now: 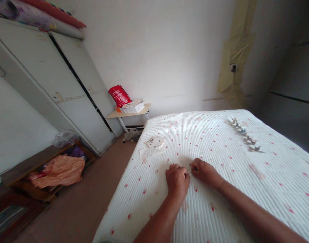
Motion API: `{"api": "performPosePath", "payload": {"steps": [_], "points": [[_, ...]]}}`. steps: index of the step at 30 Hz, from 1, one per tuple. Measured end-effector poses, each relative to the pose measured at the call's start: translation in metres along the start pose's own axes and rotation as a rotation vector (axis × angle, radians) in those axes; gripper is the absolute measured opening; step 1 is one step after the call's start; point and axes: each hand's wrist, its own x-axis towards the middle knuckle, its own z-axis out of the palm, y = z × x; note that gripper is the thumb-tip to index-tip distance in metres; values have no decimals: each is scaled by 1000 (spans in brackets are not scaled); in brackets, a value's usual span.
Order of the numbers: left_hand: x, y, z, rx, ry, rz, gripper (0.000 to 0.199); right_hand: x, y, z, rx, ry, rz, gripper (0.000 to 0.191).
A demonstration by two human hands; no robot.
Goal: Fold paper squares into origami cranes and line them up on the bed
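Observation:
My left hand point(177, 178) and my right hand point(204, 171) are close together over the quilted, red-dotted mattress point(169, 212). Both have their fingers closed in a pinch. A small whitish piece of paper point(190, 172) shows in the gap between them, held from both sides; most of it is hidden by the fingers. Beyond my left hand lies a loose stack of printed paper pieces point(155, 143). Over to the right, several folded paper cranes point(242, 131) stand in a slanting row.
A small table point(130, 113) behind the mattress bears a red bag point(119, 96) and a white box point(134, 107). Grey cabinets point(76, 81) stand along the left. An orange plastic bag point(60, 170) lies on a low wooden piece of furniture.

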Motion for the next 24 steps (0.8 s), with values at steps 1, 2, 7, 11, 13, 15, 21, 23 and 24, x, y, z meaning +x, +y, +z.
{"api": "performPosePath", "payload": {"steps": [1,2,7,11,13,15,21,23,24], "points": [[0,0,0,-2,-5,-2,9,0,1,0,15,-1,-7,13],[0,0,-1,-5,-9,-3,10,1,3,-1,32,-4,-13,13],[0,1,-3,-12,-26,-5,7,-2,0,-1,61,-2,29,3],[0,1,-2,0,-30,-5,6,-3,-4,2,5,30,77,2],[0,1,-2,3,-26,-4,7,-1,-2,3,6,28,64,6],[0,1,-1,4,-15,0,8,0,1,2,22,20,45,10],[0,1,-2,9,-28,-4,7,0,1,1,24,13,54,1],[0,1,-3,6,-38,-6,7,-1,0,2,0,28,59,1],[0,1,-3,6,-41,-8,7,-1,1,3,-6,31,56,2]]}}
